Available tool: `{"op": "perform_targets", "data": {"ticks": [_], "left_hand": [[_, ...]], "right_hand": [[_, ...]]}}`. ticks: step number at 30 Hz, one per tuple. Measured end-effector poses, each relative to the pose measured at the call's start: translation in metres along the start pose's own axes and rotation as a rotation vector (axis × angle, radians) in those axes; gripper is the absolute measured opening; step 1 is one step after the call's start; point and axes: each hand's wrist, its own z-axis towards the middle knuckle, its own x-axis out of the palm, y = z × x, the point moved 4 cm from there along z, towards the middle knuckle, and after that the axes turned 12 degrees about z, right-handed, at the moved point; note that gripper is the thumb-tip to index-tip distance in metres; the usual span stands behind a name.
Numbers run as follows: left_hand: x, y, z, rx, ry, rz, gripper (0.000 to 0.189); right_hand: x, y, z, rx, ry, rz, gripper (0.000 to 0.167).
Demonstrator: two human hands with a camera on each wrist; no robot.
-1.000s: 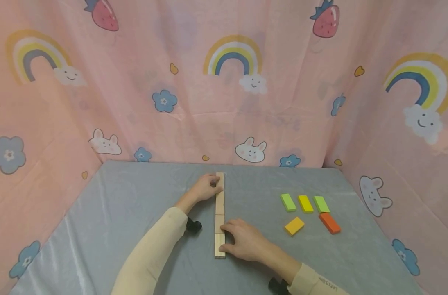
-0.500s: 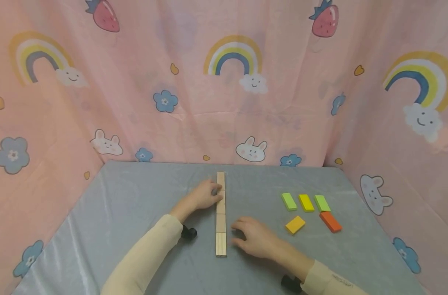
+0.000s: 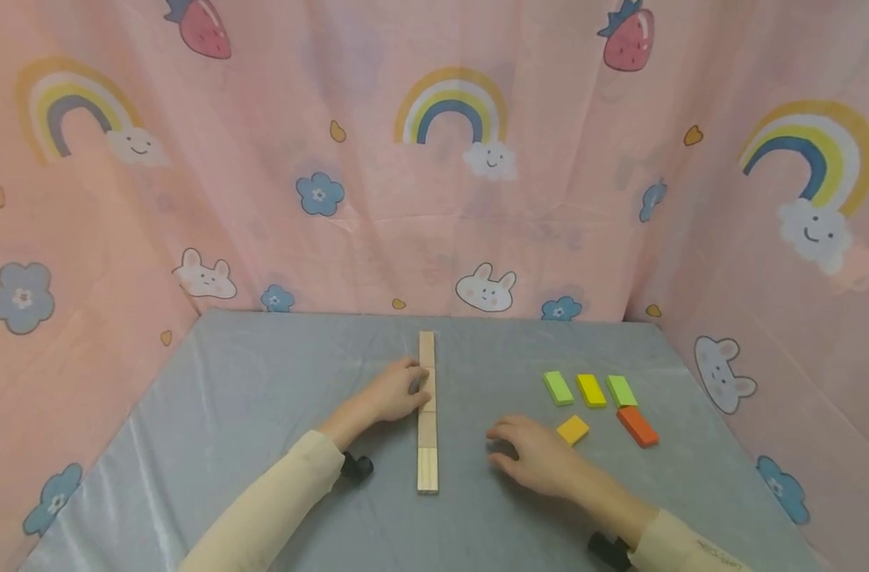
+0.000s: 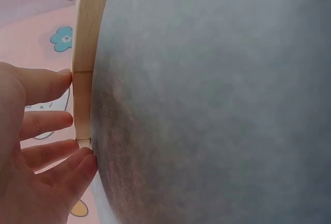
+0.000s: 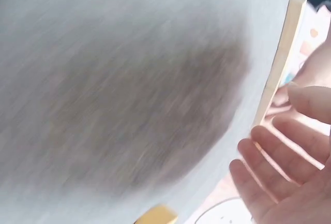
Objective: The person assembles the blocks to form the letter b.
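Observation:
Plain wooden blocks (image 3: 427,470) lie end to end in a straight row down the middle of the table. My left hand (image 3: 388,395) is at the left side of the row, its fingertips over the second block from the far end. In the left wrist view the thumb (image 4: 46,85) is right at the edge of a wooden block (image 4: 83,102), with the fingers spread along the row. My right hand (image 3: 538,457) is apart from the row, fingers loosely bent and holding nothing, close to an amber-yellow block (image 3: 573,430) that it partly hides.
Farther right lie two light green blocks (image 3: 558,388), a yellow block (image 3: 591,390) and an orange-red block (image 3: 638,427), whose end meets one of the green ones. A grey cloth (image 3: 284,357) covers the table. Pink printed curtains (image 3: 377,238) stand behind and at both sides.
My right hand has left the near end of the row and moved right, toward the coloured blocks. My left hand has slid nearer along the row, from the far block.

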Motion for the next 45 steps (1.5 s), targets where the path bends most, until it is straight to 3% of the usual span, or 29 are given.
{"op": "perform_targets", "data": {"ticks": [7,13,21,27,33,45], "left_hand": [[0.003,-0.002,-0.009,0.031,0.0,0.026,0.048],[0.003,-0.008,-0.021,0.07,0.008,0.039,0.049],[0.005,-0.012,-0.031,0.093,0.019,0.045,0.048],[0.006,-0.012,-0.033,0.098,0.024,0.035,0.05],[0.007,-0.01,-0.037,0.079,0.043,0.022,0.055],[0.01,-0.009,-0.035,0.064,0.048,0.031,0.058]], "right_hand": [[-0.02,-0.017,-0.015,-0.064,-0.054,-0.035,0.023],[-0.036,-0.042,-0.026,-0.007,-0.117,-0.014,0.023],[-0.05,-0.075,-0.038,0.084,-0.178,0.07,0.03],[-0.056,-0.095,-0.045,0.115,-0.225,0.212,0.033],[-0.055,-0.107,-0.048,0.149,-0.219,0.294,0.038],[-0.054,-0.115,-0.048,0.117,-0.211,0.219,0.034]]}}
